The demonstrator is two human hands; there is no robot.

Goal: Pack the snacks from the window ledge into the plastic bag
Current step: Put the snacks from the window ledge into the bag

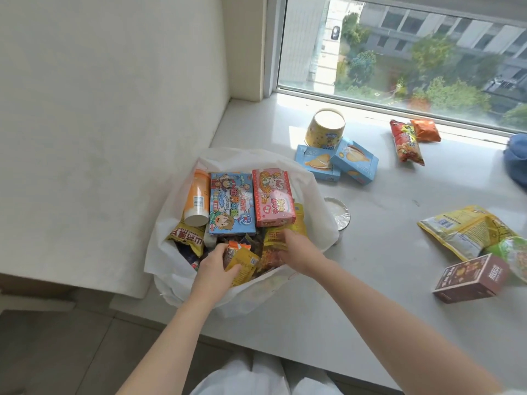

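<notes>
Both hands down in the mouth of the white plastic bag, sitting at the near left end of the window ledge. Left hand curled around a small yellow packet and an orange-topped one just beside it; right hand with fingers bent down onto a yellow-and-red packet, though whether gripped or only pressed flat, cannot tell. Already in the bag: an orange tube, a blue cartoon box, a pink rabbit box and a heap of smaller packets underneath. Still out on the ledge, all to the right of the bag: two light-blue biscuit boxes and a yellow cup at the far side, a foil-lidded tub touching the bag's right wall, a long red snack bag lying near-to-far with a small orange packet beside it, then a yellow pouch and a brown box at the near right. Judging by that spread, right hand the nearer for every remaining item, the foil-lidded tub closest of all, just right and slightly far of its fingers; left hand better placed to hold the bag open.
</notes>
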